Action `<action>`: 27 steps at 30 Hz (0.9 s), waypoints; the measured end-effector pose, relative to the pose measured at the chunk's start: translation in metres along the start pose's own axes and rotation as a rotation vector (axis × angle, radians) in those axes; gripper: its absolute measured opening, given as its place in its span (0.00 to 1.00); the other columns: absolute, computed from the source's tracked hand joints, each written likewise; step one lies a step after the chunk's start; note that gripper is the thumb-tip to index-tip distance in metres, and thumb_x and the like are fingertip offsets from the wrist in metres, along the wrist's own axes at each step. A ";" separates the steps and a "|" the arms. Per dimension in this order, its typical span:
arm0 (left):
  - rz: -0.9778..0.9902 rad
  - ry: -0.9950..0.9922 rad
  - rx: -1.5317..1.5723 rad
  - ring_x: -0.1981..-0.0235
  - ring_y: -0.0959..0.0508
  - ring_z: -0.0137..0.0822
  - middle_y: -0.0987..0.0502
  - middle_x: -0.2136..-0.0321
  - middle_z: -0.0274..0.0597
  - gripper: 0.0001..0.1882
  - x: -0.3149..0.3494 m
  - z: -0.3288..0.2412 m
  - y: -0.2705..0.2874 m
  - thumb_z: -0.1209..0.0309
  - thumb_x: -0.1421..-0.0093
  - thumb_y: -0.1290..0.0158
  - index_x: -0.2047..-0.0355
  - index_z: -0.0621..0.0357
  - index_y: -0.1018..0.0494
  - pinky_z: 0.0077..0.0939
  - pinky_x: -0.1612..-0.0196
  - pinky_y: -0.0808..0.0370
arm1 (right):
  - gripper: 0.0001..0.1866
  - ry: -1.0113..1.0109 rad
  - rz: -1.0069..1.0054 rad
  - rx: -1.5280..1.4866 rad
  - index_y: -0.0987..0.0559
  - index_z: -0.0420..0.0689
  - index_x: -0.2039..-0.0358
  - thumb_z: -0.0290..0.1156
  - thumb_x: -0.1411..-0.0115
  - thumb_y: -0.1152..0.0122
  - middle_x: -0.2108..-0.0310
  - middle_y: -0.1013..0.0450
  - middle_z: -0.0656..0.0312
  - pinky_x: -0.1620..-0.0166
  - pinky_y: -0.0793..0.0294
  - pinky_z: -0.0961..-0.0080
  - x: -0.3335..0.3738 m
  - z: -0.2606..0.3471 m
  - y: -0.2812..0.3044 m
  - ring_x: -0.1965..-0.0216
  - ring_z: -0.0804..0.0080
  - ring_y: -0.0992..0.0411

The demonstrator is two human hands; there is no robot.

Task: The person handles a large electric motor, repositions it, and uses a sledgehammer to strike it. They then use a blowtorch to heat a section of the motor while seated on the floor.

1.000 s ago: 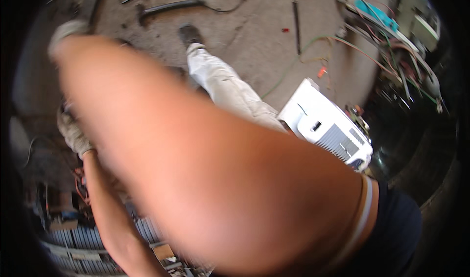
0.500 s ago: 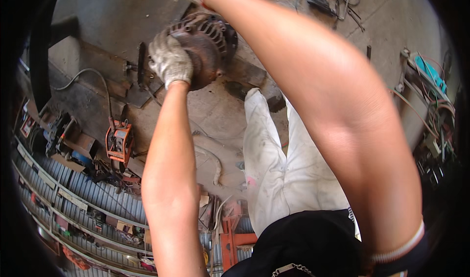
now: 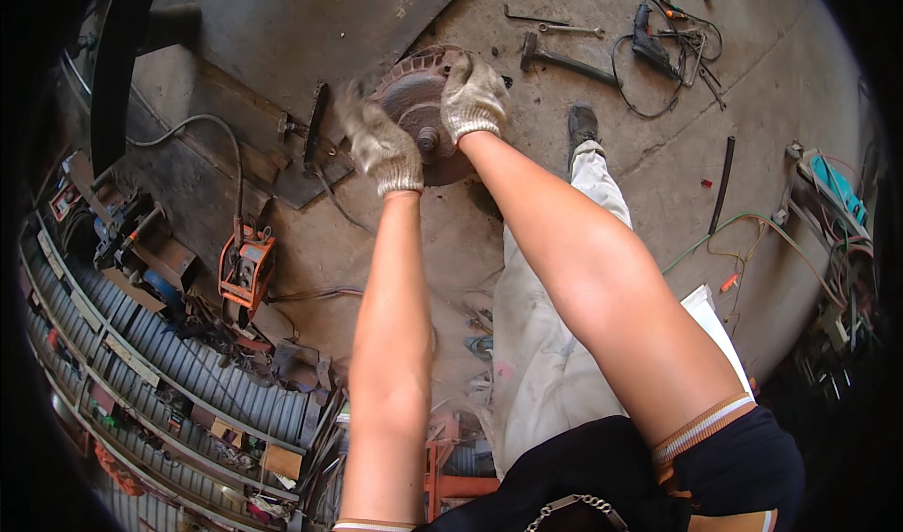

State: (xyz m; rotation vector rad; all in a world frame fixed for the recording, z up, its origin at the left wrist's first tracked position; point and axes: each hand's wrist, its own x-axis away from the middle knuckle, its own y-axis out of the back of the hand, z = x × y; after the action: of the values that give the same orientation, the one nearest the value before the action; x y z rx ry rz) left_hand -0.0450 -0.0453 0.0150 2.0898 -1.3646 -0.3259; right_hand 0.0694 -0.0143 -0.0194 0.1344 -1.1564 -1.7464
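A rusty, round machine part (image 3: 414,95) with a slotted rim and a shaft stub at its centre stands on the floor in front of me. My right hand (image 3: 475,97), in a pale knitted work glove, grips its right upper rim, fingers curled over the edge. On its left side is my left hand (image 3: 381,146), gloved alike and smeared by motion. The left fingers are too blurred to show whether they hold the part. Both hands partly cover it, and its underside is hidden.
Right of the part lie a hammer (image 3: 569,62), a wrench (image 3: 572,31) and a corded power drill (image 3: 649,43). Left are a steel plate (image 3: 226,127) and an orange machine (image 3: 246,270) with a cable. Shelves (image 3: 169,410) line the lower left; a black bar (image 3: 722,186) lies right.
My right hand has come down from the upper edge onto the part's rim. The part has turned, its shaft end now showing. My left hand has shifted along its left side.
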 end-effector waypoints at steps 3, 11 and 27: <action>-0.263 0.240 -0.094 0.35 0.33 0.58 0.35 0.35 0.61 0.29 0.004 0.019 0.014 0.55 0.25 0.62 0.35 0.66 0.36 0.45 0.32 0.36 | 0.32 0.016 0.015 0.027 0.21 0.43 0.47 0.56 0.30 0.61 0.46 0.25 0.45 0.39 0.31 0.53 0.002 0.001 0.004 0.43 0.44 0.29; -0.337 1.124 0.316 0.44 0.23 0.61 0.24 0.46 0.67 0.54 -0.005 0.050 -0.024 0.30 0.33 0.71 0.45 0.80 0.28 0.48 0.39 0.28 | 0.30 0.098 -0.083 0.029 0.19 0.44 0.52 0.58 0.32 0.53 0.52 0.22 0.47 0.41 0.29 0.56 -0.001 -0.007 -0.007 0.48 0.47 0.26; -0.272 1.216 -0.123 0.43 0.25 0.63 0.25 0.44 0.67 0.47 -0.004 0.045 -0.023 0.34 0.30 0.73 0.40 0.69 0.29 0.50 0.41 0.27 | 0.34 0.090 -0.066 0.033 0.19 0.43 0.51 0.62 0.31 0.59 0.51 0.23 0.46 0.40 0.31 0.55 0.002 -0.007 -0.004 0.46 0.45 0.28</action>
State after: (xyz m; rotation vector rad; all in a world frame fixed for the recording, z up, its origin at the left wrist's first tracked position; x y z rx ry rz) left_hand -0.0531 -0.0519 -0.0346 1.7786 -0.3183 0.6585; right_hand 0.0693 -0.0198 -0.0252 0.2707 -1.1268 -1.7610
